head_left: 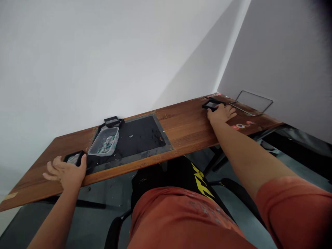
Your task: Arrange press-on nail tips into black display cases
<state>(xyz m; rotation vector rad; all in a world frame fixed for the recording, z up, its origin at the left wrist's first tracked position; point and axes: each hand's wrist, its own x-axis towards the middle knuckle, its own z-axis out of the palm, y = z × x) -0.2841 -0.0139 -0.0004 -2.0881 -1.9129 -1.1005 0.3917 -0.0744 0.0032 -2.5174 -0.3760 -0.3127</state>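
Head view: we note the left hand [66, 171], half open, thumb and fingers astride a black case [74, 158] at near left, presumably steadying it; the right hand [221, 114], fingers spread, touches a second case [211, 104], far right. Whether either grips, we cannot tell.

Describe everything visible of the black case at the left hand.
The black case looks roughly rectangular, with a plastic-looking rim around a pale greyish middle; whether window or contents is unclear. It appears to rest on the wooden table, left of the clear tub. The left hand meets it from the near side, thumb at its right end and fingers toward its left, partly hiding it. Grip firmness can't be told.
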